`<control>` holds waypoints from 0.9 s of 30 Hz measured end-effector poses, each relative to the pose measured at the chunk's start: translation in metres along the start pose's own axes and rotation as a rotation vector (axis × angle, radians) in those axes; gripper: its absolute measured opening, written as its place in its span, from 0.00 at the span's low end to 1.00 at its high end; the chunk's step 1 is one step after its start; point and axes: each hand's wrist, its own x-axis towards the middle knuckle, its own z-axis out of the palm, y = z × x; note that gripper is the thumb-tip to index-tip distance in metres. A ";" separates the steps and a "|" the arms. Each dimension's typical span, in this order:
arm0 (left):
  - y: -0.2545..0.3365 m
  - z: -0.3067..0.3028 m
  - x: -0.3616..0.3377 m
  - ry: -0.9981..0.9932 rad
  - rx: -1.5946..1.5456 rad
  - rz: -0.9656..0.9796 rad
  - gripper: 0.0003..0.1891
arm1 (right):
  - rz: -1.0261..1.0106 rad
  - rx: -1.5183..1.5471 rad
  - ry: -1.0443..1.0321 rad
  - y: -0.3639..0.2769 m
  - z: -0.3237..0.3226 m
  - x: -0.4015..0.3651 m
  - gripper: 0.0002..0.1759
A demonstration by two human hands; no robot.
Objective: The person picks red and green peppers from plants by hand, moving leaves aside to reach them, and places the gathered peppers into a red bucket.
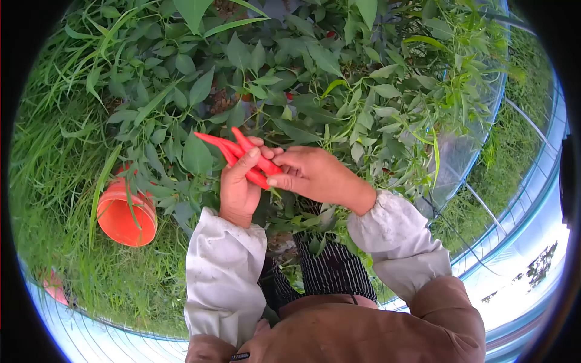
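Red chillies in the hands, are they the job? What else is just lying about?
Being used:
- long thin red chilli peppers, bunched in the left hand
- right hand, pinching the chillies' ends
- leafy green pepper plant right behind the hands

Just lying about:
- round orange plastic bucket, off to the left
- long green grass around it

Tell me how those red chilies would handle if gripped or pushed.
The chilies are probably fairly stiff: their tips stick straight out past the left hand without drooping. They look light, since several sit in one fist. Their smooth, tapered skins may slide against each other; the right hand pinches them too.
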 end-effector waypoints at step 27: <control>-0.001 -0.053 -0.027 -0.031 -0.115 -0.075 0.10 | 0.521 0.966 0.718 0.062 -0.085 0.072 0.06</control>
